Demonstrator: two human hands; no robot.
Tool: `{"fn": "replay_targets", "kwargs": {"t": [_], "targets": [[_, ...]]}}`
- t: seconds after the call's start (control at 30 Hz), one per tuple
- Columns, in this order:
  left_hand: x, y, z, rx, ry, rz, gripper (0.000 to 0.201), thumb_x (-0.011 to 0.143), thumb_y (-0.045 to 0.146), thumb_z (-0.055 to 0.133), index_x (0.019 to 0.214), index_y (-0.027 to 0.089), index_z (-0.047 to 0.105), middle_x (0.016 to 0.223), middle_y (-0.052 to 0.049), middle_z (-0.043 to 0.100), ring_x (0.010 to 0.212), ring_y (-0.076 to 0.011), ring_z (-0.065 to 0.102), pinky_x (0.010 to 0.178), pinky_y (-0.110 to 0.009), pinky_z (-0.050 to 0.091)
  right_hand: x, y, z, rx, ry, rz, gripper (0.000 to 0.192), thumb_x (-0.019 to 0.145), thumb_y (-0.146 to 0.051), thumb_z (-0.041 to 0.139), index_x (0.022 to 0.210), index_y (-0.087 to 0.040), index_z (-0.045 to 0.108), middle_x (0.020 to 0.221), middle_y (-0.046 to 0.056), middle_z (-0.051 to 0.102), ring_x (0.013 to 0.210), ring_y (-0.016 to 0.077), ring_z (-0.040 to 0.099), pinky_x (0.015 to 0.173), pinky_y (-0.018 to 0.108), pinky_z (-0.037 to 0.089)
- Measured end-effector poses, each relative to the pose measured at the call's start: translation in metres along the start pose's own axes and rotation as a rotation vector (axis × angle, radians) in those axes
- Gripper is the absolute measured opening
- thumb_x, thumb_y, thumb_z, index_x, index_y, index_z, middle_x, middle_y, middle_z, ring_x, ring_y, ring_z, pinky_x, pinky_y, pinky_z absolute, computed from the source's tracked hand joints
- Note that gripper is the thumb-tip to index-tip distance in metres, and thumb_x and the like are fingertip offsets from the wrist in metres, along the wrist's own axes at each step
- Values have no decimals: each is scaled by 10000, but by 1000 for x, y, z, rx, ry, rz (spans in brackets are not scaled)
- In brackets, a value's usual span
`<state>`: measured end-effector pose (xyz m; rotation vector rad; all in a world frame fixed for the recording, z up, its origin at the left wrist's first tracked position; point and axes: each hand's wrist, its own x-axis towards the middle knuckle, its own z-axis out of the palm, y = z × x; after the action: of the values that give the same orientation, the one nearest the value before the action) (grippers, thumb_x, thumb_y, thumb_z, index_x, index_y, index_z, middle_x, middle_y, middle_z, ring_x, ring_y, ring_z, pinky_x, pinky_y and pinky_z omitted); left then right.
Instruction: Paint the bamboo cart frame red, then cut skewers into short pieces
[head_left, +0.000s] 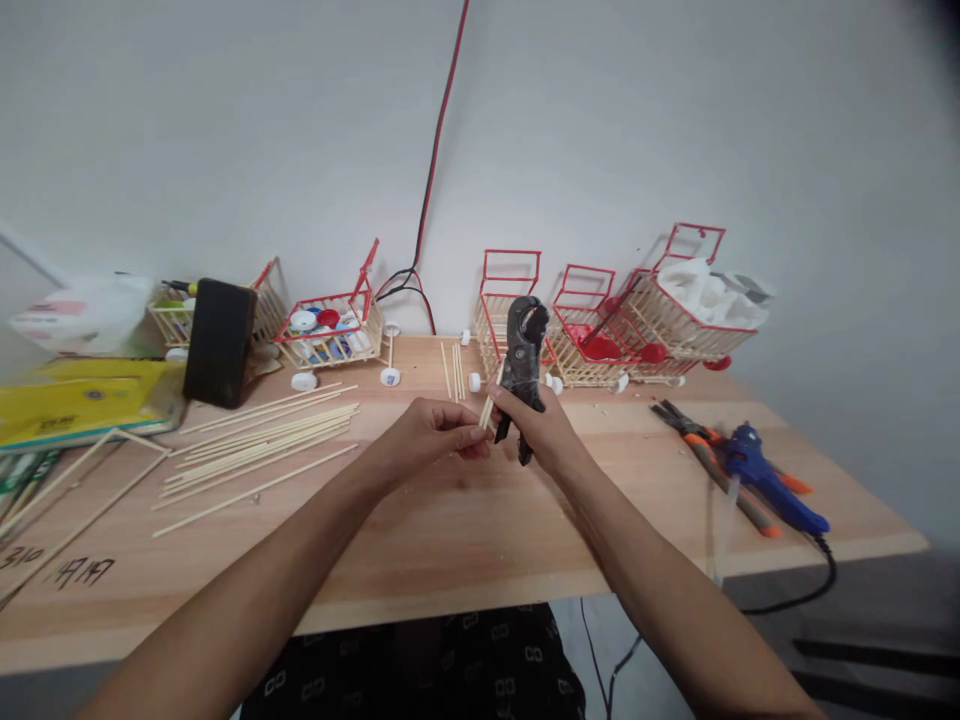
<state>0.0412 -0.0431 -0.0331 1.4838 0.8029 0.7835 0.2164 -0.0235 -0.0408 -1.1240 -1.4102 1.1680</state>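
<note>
Sticks (486, 410) pinched in left hand (441, 428), cutter (523, 360) gripped in right hand (549, 425), between worktop's (465, 530) edges; slack pinch could drop sticks.

Wooden table (465, 555) with sticks (259, 447), carts (664, 315), pliers (711, 465), glue gun (772, 488)

The right hand (549, 425) covers part of the black cutter (523, 350)'s handles. Just left of the cutter, the left hand (441, 430) hides the lower ends of short sticks (487, 408). Behind the cutter, a cart (491, 318) is partly blocked. Far left of the cutter, a yellow packet (97, 398) and a stick frame (142, 442) run off the picture's edge.
</note>
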Motion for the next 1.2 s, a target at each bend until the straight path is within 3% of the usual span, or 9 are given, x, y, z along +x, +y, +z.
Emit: {"fn": "replay_targets", "kwargs": {"t": [0.1,0.23,0.37,0.6,0.77,0.9,1.03,1.2], "targets": [[0,2,-3,-22,-35,-40,319,826,422,623,898,122,704,872,-91,718,738,-121,631,685,-243,495,0,1,0,-46,-18,-1,376,751,-506,633,592,-183,525,532,-22,520,499,105,488,477,226,408],[2,-3,-1,-150,53,-93,421,810,498,618,898,94,699,900,-130,721,761,-144,655,691,-251,497,1,3,1,-144,-14,-40,381,755,-516,616,595,-181,528,532,-21,508,513,110,482,489,229,399],[4,-11,3,-239,125,-160,364,713,457,733,817,110,698,813,-94,728,686,-122,644,661,-233,492,0,8,5,-208,-9,-65,370,774,-505,599,614,-180,526,551,-20,518,521,115,489,497,231,389],[4,-14,-1,-138,173,-96,278,736,386,721,730,110,682,673,-52,699,591,-100,606,598,-209,484,0,9,3,-266,-12,-104,389,787,-530,586,634,-178,525,579,-20,514,555,119,487,531,237,391],[1,-4,-8,-81,185,-34,235,761,341,693,739,107,674,692,-64,708,594,-106,613,601,-216,491,-2,-21,-19,-275,-112,-46,478,802,-630,520,761,-163,614,693,36,622,652,157,583,620,269,468],[-2,8,-7,-69,228,-4,209,768,307,682,711,106,667,669,-58,704,573,-99,603,595,-213,487,-22,-46,-47,-444,-202,16,504,825,-638,484,767,-162,637,717,67,651,640,174,592,576,274,463],[-4,10,-5,-87,228,3,201,768,294,681,708,103,671,675,-65,710,565,-96,602,590,-209,486,-47,-51,-68,-619,-292,110,486,863,-602,456,764,-167,649,738,72,668,681,185,608,630,290,467],[-4,5,-2,-105,136,-21,211,764,309,690,733,101,679,706,-82,722,584,-103,620,594,-211,490,-60,-48,-69,-571,-464,160,515,895,-597,400,895,-154,663,829,85,676,764,184,611,690,295,478]]}}
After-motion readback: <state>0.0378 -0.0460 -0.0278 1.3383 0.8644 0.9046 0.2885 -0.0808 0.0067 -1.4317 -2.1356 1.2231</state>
